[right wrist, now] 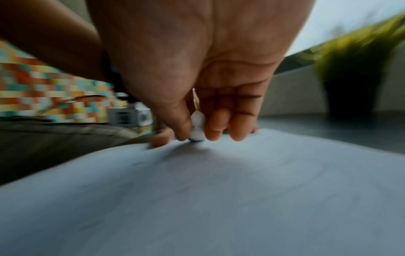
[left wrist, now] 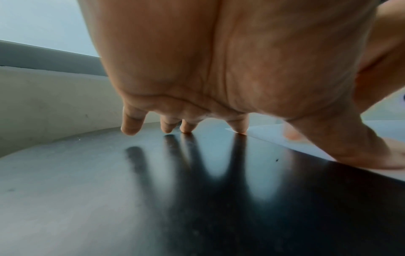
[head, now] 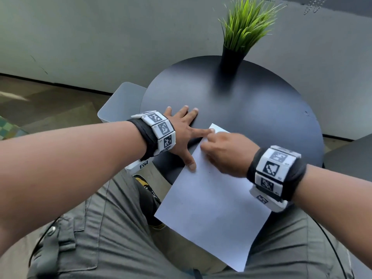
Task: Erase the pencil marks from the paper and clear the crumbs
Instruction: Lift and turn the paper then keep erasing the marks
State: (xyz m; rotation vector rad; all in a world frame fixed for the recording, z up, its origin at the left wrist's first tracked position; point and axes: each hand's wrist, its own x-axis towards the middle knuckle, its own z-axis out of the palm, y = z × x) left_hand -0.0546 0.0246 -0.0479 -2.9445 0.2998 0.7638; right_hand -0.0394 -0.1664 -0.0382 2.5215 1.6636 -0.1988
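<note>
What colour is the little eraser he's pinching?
White: the eraser shows best in the right wrist view, pinched by the right hand.

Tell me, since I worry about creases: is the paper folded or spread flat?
Spread flat. The paper lies unfolded on the table, its near part overhanging the edge; no crease shows.

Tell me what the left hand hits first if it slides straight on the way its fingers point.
Nothing close: the left hand points up-right across the bare black table. The plant vase stands roughly along that line, though depth is unclear.
</note>
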